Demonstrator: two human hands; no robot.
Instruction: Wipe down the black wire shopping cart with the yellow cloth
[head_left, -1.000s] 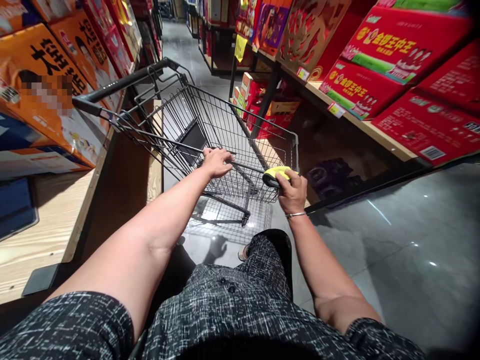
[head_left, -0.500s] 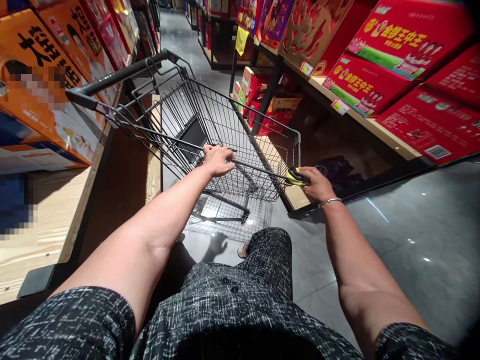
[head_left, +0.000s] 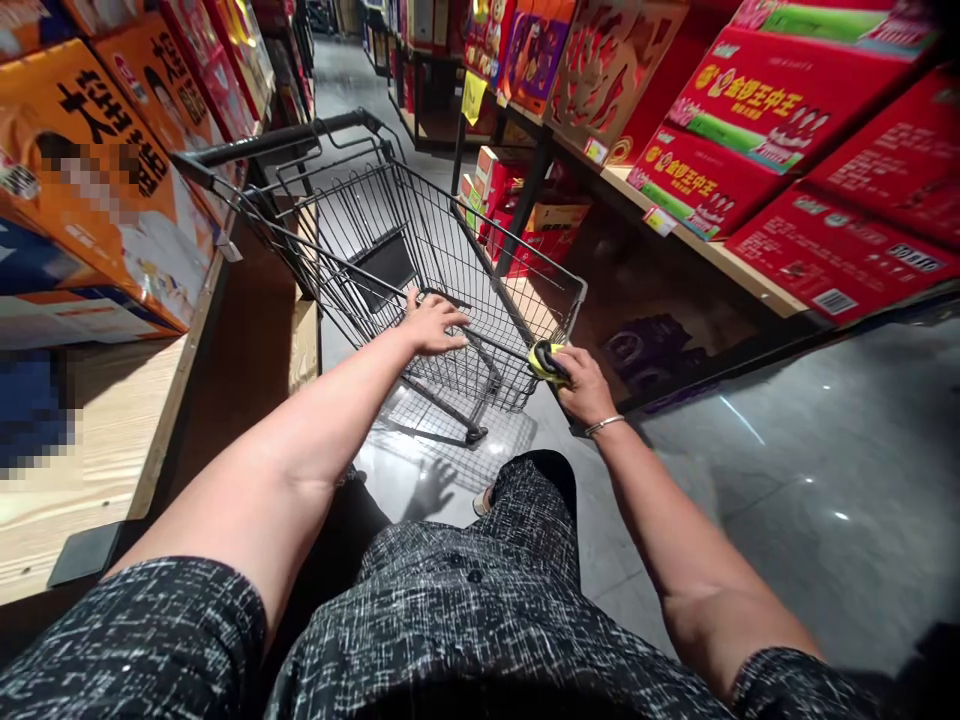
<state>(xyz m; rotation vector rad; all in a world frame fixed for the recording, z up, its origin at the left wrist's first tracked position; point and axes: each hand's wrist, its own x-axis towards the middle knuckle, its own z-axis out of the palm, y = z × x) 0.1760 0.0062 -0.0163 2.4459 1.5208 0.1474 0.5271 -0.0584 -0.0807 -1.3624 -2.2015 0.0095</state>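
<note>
A black wire shopping cart (head_left: 480, 240) stands askew in the aisle, its handle (head_left: 285, 140) at the far left and its nearer end towards my right. My left hand (head_left: 433, 325) rests over the near side rail with its fingers spread. At the near right corner, my right hand (head_left: 585, 385) is closed on a yellow-and-black piece (head_left: 547, 362). Whether that piece belongs to the cart I cannot tell. Wire mesh shows no goods in the basket, and a dark panel (head_left: 382, 270) sits towards the handle end.
Orange boxes (head_left: 105, 170) crowd the left shelf, above a wooden ledge (head_left: 97, 420). On the right, red cartons (head_left: 757, 100) are stacked on a shelf, with more packs (head_left: 525, 220) below. The cart's front wheel (head_left: 476, 435) rests on the shiny grey floor (head_left: 750, 500).
The cart has turned slightly, its near corner shifting left and its handle right. My right hand moved left and a little closer with that corner. My left fingers have spread out.
</note>
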